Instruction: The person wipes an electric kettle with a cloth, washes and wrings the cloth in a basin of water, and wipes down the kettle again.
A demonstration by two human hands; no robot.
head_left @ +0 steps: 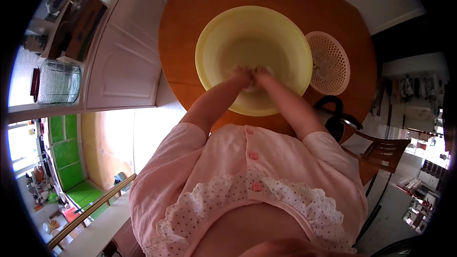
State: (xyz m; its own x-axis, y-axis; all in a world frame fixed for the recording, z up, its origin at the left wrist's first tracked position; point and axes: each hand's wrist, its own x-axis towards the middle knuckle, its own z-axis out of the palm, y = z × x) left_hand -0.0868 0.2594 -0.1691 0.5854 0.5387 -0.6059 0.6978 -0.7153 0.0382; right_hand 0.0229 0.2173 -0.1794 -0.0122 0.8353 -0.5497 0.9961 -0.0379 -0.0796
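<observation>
A large pale yellow basin (205, 62) stands on the wooden table in front of me, with what looks like water in its bottom. Both forearms reach over its near rim. My left hand (242, 76) and my right hand (260, 73) are close together low inside the basin, fingers curled inward. Something small and whitish shows around and between them, too blurred to name. To the right of the basin sits a pink perforated basket (343, 62) with some pale, translucent pieces in it.
An electric kettle (334, 126) with a black handle stands near the table's right edge, by my right elbow. The round wooden table (185, 24) carries the basin. A wooden chair (385, 154) is at the right. White cabinet doors (126, 57) and a glass jar (59, 82) are at the left.
</observation>
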